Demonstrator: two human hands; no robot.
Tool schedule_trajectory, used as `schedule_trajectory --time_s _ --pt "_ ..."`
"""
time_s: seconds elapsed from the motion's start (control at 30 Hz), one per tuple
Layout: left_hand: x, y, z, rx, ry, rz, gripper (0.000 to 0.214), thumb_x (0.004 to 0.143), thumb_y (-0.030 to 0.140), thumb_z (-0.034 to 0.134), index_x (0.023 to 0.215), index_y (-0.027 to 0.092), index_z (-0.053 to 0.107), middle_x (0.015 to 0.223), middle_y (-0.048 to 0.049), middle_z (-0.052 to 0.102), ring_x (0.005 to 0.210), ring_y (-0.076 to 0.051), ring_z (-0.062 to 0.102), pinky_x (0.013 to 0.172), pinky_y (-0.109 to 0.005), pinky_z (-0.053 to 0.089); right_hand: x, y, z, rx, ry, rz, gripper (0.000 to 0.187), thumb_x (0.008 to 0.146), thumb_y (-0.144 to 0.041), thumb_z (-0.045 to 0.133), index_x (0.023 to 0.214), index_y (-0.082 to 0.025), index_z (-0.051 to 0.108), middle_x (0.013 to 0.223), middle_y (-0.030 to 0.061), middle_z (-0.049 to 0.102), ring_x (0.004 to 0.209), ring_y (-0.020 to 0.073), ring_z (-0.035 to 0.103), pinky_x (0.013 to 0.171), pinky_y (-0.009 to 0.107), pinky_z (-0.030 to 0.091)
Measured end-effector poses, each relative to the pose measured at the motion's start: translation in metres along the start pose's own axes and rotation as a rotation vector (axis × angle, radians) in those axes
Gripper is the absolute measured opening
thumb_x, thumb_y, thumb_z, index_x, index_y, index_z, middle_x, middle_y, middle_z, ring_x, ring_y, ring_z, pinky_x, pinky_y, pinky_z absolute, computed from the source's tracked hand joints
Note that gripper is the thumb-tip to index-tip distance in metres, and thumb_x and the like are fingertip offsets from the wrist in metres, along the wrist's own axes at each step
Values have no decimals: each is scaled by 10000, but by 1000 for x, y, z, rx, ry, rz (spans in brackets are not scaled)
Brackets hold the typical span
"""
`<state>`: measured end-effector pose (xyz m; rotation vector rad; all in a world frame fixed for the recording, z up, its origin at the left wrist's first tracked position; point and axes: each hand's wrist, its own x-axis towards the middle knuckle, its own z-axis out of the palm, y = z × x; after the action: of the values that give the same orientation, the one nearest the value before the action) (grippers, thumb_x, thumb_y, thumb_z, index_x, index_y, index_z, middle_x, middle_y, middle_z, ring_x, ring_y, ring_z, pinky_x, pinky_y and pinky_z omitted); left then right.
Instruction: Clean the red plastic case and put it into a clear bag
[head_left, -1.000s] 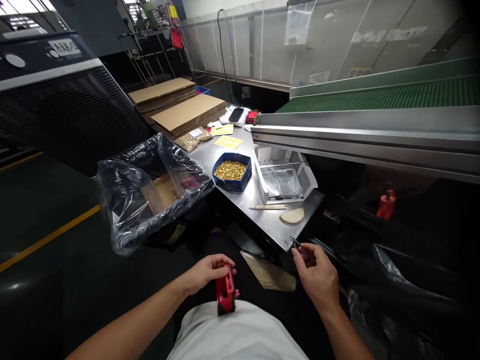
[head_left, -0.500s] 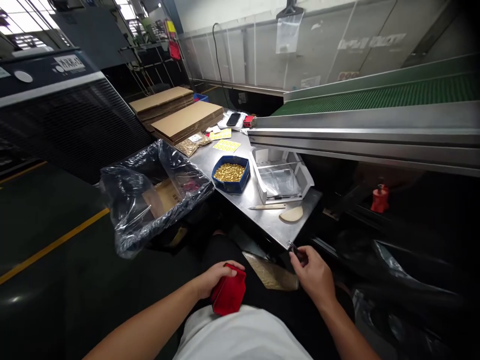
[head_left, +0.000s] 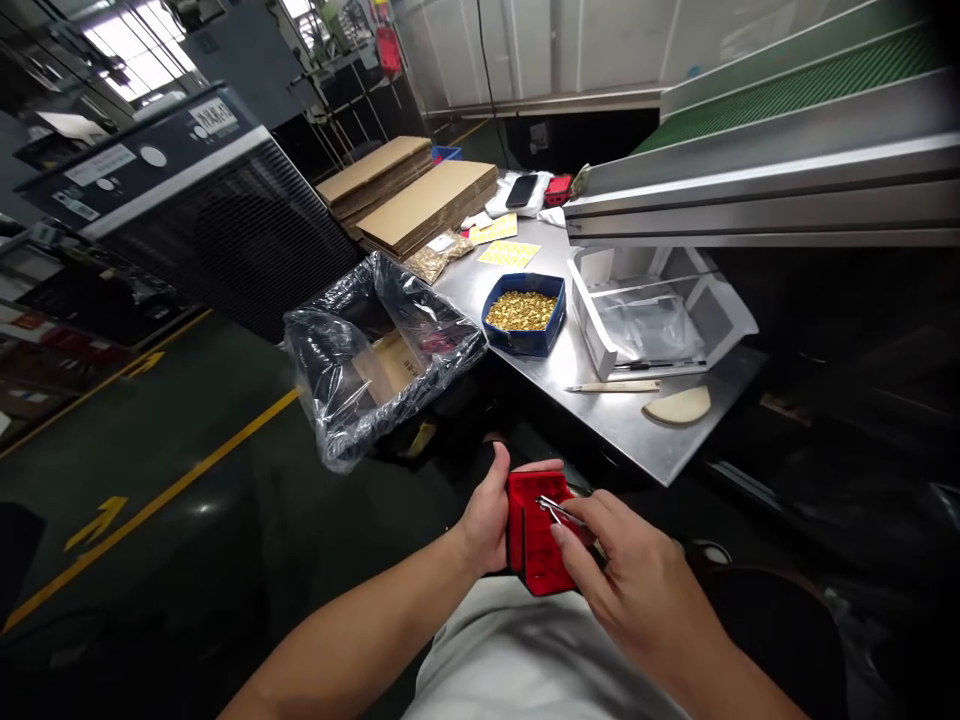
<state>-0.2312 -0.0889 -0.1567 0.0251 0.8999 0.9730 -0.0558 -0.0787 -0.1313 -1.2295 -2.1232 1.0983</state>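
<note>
My left hand (head_left: pixel 491 520) is closed around the side of a small red box-like piece (head_left: pixel 541 565) with black edges, held in front of my white shirt. The thumb points up along its left side, and fingers show behind its top edge. Between thumb and fingers of my right hand (head_left: pixel 626 555) is a slim metal two-pronged tool (head_left: pixel 559 510), perhaps tweezers. Its tip is over the red face of the piece; whether it touches cannot be made out. Beyond both hands is the metal table (head_left: pixel 536 372) with a blue bin (head_left: pixel 525 340) of small gold-coloured parts.
Right of the bin are a grey tray (head_left: pixel 600 330) with clear bags, a thin pointed tool (head_left: pixel 616 387) and a half-round piece (head_left: pixel 679 406). A plastic-lined crate (head_left: pixel 337 430) stands left. Behind are flattened cardboard (head_left: pixel 427 205), yellow sticker sheets (head_left: pixel 510 253), a phone (head_left: pixel 522 190) and a green conveyor (head_left: pixel 780 100).
My right hand has come from the table corner to the red piece, bringing the metal tool. My left hand has raised and turned the piece. The view has shifted left and down.
</note>
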Motion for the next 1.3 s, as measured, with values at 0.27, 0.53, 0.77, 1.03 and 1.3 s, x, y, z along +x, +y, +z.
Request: schedule_trajectory --time_s 0.27,0.53,0.77,1.03,1.3 --pt "-12 1 10 -15 52 -20 827 912 757 234 1267 109 607 1080 -162 678 925 -258 675 864 -377 536 17 -11 -2 -12 -86 14 268 953 -432 450 893 -264 649 815 3 597 696 133 577 596 268 438" --pt "-9 1 13 32 61 -18 811 924 739 221 1199 111 656 983 -144 690 874 -224 679 826 -337 553 21 -7 -5 21 -97 -3 206 937 -423 498 972 -310 667 833 -10 610 694 114 595 574 247 446" --pt "-8 -1 19 136 91 -27 799 923 732 242 1197 106 656 979 -161 702 891 -239 686 824 -333 548 23 -2 -14 93 -182 46 163 924 -392 519 948 -344 673 858 -48 644 699 91 598 595 235 468" --pt "-10 0 23 79 -22 -48 774 934 723 223 1184 119 638 1034 -145 676 895 -222 677 816 -322 543 16 13 -30 -40 -48 -239 150 952 -287 542 1061 -269 643 816 -21 595 675 83 567 601 227 472" --pt "-7 0 21 -49 -112 -148 804 909 762 235 1143 104 636 854 -121 689 719 -197 670 703 -295 553 22 13 -33 -346 32 -608 347 913 -153 597 1258 -121 578 989 83 611 877 159 588 738 281 509"
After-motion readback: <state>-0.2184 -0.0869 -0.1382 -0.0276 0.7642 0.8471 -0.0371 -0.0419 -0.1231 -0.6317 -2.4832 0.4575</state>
